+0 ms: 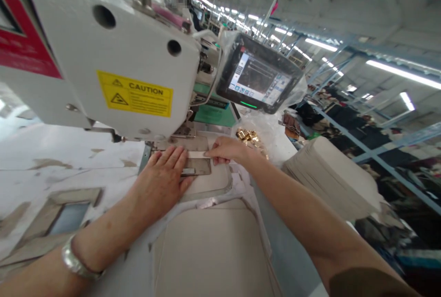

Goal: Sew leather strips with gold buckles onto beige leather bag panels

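Observation:
My left hand point(164, 174) lies flat, fingers together, on a beige fabric piece point(210, 182) under the head of a white sewing machine point(103, 53). My right hand point(225, 150) pinches the end of a narrow pale strip point(196, 154) that lies across the metal clamp plate point(198, 165) below the needle area. The fingertips of both hands almost meet at the strip. A silver bracelet point(77, 262) is on my left wrist.
A touchscreen panel point(258, 76) wrapped in plastic sits right of the machine. Gold metal buckles point(250, 138) lie in a clear bag behind my right hand. A stack of beige cut pieces point(330, 175) stands at the right. The worn white table point(51, 164) extends left.

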Demonstrator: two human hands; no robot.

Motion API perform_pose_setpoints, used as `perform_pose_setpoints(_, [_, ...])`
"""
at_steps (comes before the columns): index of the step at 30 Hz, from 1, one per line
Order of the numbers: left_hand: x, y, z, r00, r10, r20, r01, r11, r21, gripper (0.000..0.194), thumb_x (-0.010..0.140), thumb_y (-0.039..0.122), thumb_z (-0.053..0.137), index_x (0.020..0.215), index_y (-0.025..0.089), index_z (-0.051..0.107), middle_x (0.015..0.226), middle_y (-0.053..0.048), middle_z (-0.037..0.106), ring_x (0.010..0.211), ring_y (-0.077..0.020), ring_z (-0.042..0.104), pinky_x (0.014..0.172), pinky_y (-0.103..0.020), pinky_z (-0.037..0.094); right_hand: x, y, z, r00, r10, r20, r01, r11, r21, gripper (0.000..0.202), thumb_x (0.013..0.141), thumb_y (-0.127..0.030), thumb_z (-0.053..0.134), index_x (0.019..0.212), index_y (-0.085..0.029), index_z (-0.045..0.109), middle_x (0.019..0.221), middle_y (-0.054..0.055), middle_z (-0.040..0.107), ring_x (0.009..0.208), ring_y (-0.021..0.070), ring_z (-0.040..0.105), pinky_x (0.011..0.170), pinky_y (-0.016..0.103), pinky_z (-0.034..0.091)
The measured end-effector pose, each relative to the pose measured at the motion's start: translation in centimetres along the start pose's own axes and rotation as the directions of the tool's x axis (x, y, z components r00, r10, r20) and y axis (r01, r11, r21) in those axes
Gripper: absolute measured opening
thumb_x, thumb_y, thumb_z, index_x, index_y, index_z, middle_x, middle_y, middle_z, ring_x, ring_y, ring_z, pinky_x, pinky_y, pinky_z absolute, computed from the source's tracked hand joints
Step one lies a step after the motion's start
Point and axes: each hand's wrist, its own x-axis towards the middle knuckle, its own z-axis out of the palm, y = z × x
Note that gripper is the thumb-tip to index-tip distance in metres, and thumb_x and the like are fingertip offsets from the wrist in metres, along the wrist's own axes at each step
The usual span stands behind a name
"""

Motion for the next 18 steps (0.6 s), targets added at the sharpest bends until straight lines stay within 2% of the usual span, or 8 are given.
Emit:
perform_pose_setpoints(2, [-0.1, 0.0, 0.1, 1.000, -0.003, -0.012, 0.003, 1.000, -0.017, 0.062, 0.095, 0.043, 0.042, 0.141, 0.003, 0.051, 0.151, -0.022, 0.049, 0.141, -0.0381, 0.043, 0.114, -0.055, 0.033, 0.1, 0.0, 0.2, 1.000, 0.025, -0.007, -0.025, 1.000, -0.004, 0.040, 0.083, -0.022, 0.075, 0.048, -0.013, 0.057, 0.042, 0.001, 0.057, 0.036, 0.0071, 0.041, 0.035, 0.018, 0.033])
perform_pose_setpoints(7, [-0.1, -0.1, 0.1, 0.999, 0.018, -0.030, -0.019, 0.999, -0.027, 0.063, 0.095, 0.044, 0.039, 0.140, 0.001, 0.052, 0.149, -0.024, 0.049, 0.139, -0.0399, 0.045, 0.113, -0.056, 0.034, 0.0, -0.1, 0.9, 0.996, 0.087, 0.002, -0.086, 0.987, 0.136, 0.035, 0.081, -0.019, 0.077, 0.053, -0.015, 0.055, 0.046, 0.000, 0.060, 0.038, 0.0065, 0.044, 0.035, 0.016, 0.034])
perform_pose_setpoints(9, [-0.1, -0.1, 0.1, 0.999, 0.031, -0.024, -0.031, 0.999, -0.014, 0.064, 0.095, 0.045, 0.038, 0.139, -0.001, 0.052, 0.149, -0.025, 0.050, 0.139, -0.0406, 0.045, 0.112, -0.056, 0.034, -0.2, -0.1, 0.9, 0.996, 0.073, -0.042, -0.068, 0.992, 0.104, 0.034, 0.081, -0.016, 0.076, 0.055, -0.016, 0.054, 0.045, -0.001, 0.057, 0.037, 0.0064, 0.043, 0.036, 0.016, 0.034])
perform_pose_setpoints(12, [-0.1, -0.2, 0.2, 0.999, 0.043, -0.018, -0.043, 0.999, -0.006, 0.065, 0.096, 0.045, 0.036, 0.140, -0.001, 0.051, 0.149, -0.026, 0.050, 0.139, -0.0409, 0.044, 0.112, -0.056, 0.033, -0.6, -0.3, 0.6, 0.981, -0.076, -0.177, 0.069, 0.997, -0.047, 0.038, 0.080, -0.012, 0.075, 0.051, -0.016, 0.051, 0.041, -0.005, 0.048, 0.040, 0.0061, 0.045, 0.039, 0.015, 0.032])
perform_pose_setpoints(14, [-0.1, -0.2, 0.2, 0.999, 0.044, -0.012, -0.044, 0.999, -0.014, 0.065, 0.096, 0.045, 0.036, 0.141, -0.001, 0.050, 0.149, -0.026, 0.049, 0.140, -0.0412, 0.043, 0.113, -0.056, 0.032, -1.0, -0.4, 0.2, 0.959, -0.179, -0.217, 0.158, 0.981, -0.111, 0.038, 0.078, -0.011, 0.076, 0.050, -0.015, 0.052, 0.042, -0.005, 0.045, 0.044, 0.0066, 0.048, 0.041, 0.015, 0.032])
perform_pose_setpoints(16, [-0.1, -0.3, 0.2, 0.999, 0.044, -0.007, -0.044, 0.998, -0.034, 0.065, 0.096, 0.045, 0.037, 0.141, -0.001, 0.049, 0.150, -0.026, 0.048, 0.141, -0.0411, 0.042, 0.114, -0.056, 0.031, -1.3, -0.5, 0.0, 0.965, -0.176, -0.194, 0.182, 0.983, 0.013, 0.035, 0.079, -0.010, 0.077, 0.053, -0.015, 0.054, 0.045, -0.004, 0.049, 0.048, 0.0077, 0.053, 0.045, 0.014, 0.040])
perform_pose_setpoints(18, [-0.1, -0.3, 0.2, 0.999, 0.045, -0.008, -0.045, 0.997, -0.056, 0.066, 0.095, 0.044, 0.038, 0.141, -0.001, 0.048, 0.150, -0.027, 0.047, 0.141, -0.0413, 0.041, 0.114, -0.056, 0.030, -1.5, -0.3, 0.0, 0.984, -0.119, -0.134, 0.147, 0.962, 0.228, 0.033, 0.081, -0.009, 0.076, 0.058, -0.015, 0.053, 0.051, -0.003, 0.055, 0.053, 0.0088, 0.058, 0.052, 0.016, 0.050])
